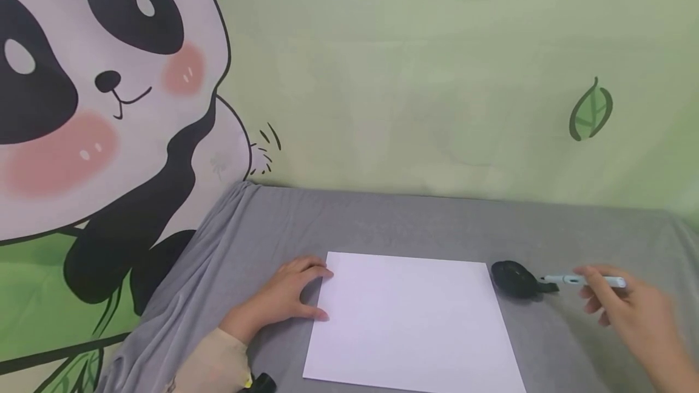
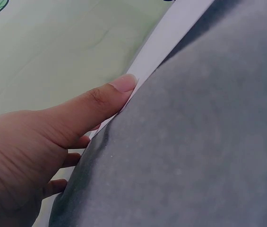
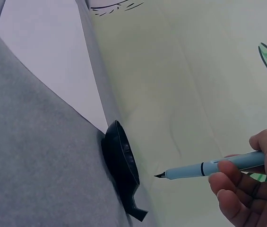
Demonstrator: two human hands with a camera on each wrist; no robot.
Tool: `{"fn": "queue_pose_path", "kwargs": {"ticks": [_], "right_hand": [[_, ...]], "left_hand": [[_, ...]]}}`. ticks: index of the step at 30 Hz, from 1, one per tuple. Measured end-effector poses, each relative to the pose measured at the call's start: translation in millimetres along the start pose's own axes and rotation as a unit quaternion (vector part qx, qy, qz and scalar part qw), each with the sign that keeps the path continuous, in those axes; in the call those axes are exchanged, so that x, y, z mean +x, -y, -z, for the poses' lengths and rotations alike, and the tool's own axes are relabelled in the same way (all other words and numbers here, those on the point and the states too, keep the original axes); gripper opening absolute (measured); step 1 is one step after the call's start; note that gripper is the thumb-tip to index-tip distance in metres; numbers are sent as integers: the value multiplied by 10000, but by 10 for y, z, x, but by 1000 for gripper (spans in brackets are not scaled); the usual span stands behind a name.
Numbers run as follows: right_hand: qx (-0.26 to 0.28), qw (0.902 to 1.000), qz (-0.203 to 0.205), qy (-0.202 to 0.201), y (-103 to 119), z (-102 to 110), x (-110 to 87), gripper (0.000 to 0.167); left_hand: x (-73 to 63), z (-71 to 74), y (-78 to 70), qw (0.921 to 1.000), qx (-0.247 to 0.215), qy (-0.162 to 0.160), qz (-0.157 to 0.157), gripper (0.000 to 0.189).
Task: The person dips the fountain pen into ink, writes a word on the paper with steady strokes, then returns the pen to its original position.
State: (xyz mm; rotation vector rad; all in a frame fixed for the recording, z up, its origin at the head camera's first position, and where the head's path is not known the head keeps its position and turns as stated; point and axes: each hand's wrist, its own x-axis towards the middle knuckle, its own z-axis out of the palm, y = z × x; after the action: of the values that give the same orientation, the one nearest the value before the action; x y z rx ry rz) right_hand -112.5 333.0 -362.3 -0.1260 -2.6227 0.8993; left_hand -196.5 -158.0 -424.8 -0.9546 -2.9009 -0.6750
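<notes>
A white sheet of paper [image 1: 406, 320] lies flat on the grey cloth. My left hand [image 1: 286, 290] rests at its left edge, thumb and fingers spread apart; in the left wrist view the thumb [image 2: 100, 104] lies along the paper's edge. My right hand [image 1: 628, 308] holds a light blue fountain pen [image 1: 592, 281] between thumb and fingers, off to the right of the paper. Its dark nib [image 3: 159, 175] points left, uncapped. Just left of the nib sits a small black dish with a short handle [image 1: 513, 279], by the paper's upper right corner.
Grey cloth [image 1: 371, 217] covers the table, with folds hanging at the left side. Behind stands a pale green backdrop [image 1: 382, 77] printed with a panda and leaves. A small black object [image 1: 263, 382] shows beside the left sleeve at the bottom edge.
</notes>
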Motion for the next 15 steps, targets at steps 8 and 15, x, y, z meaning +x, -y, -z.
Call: {"fn": "queue_pose_path", "kwargs": {"ticks": [8, 15], "right_hand": [[-153, 9991, -211, 331, 10, 2, 12, 44], [-507, 9975, -184, 458, 8, 21, -3, 32]], "left_hand": [[-4, -20, 25, 10000, 20, -28, -48, 69], [6, -24, 35, 9999, 38, -63, -100, 69]]}}
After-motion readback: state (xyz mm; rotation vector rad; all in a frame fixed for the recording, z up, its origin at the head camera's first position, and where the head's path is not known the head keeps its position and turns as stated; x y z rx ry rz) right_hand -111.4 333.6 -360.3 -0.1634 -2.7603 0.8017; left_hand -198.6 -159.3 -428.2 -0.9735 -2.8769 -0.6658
